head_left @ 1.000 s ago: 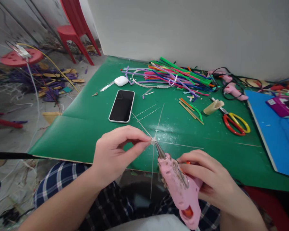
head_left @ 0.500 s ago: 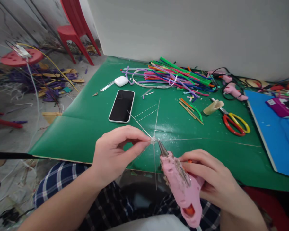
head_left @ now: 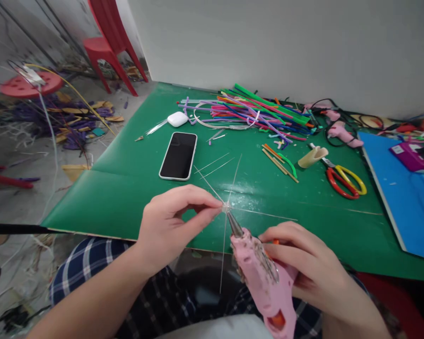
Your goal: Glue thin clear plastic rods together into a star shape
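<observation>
My left hand (head_left: 175, 221) pinches the crossing point of several thin clear strands (head_left: 229, 188) that fan out like a star above the near edge of the green mat (head_left: 127, 183). My right hand (head_left: 304, 268) grips a pink glue gun (head_left: 261, 278), a finger on its orange trigger. The gun's metal nozzle (head_left: 234, 225) touches the glued joint right beside my left fingertips.
A black phone (head_left: 178, 155) and a white earbud case (head_left: 177, 118) lie on the mat's left. A pile of coloured sticks (head_left: 250, 110) sits at the back. Red-and-yellow scissors (head_left: 344, 179), another pink glue gun (head_left: 342, 133) and a blue board (head_left: 399, 188) are at the right.
The strand star has rotated slightly in my left fingers. The glue gun drew back a little to the right, then returned, its nozzle at the joint again.
</observation>
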